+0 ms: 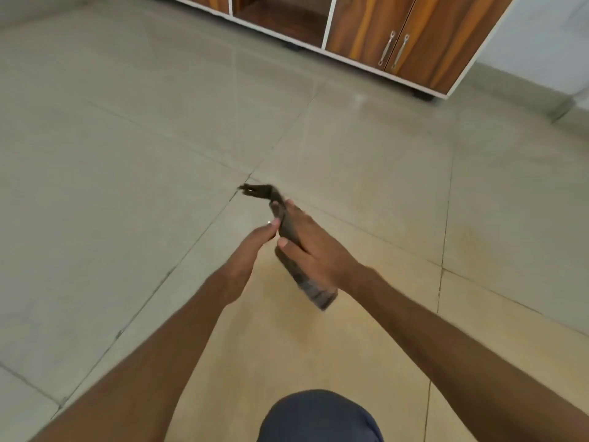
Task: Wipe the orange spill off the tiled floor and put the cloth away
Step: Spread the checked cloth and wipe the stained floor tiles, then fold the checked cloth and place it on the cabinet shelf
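Tiled floor (159, 138) looks mostly wiped, only faint orange tint (287, 330) left on near tiles by knee, guessing wiping about done. Wooden cabinet (398, 36) far right, maybe storage spot. Dark cloth (288, 229) folded, held mid-air: right hand (318, 253) fingers clamped round it, left hand (258, 240) fingertips pinching its edge.

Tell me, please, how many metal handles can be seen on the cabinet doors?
2. The left handle and the right handle stand side by side on the closed double doors of the cabinet, top right. Others may lie outside the frame.
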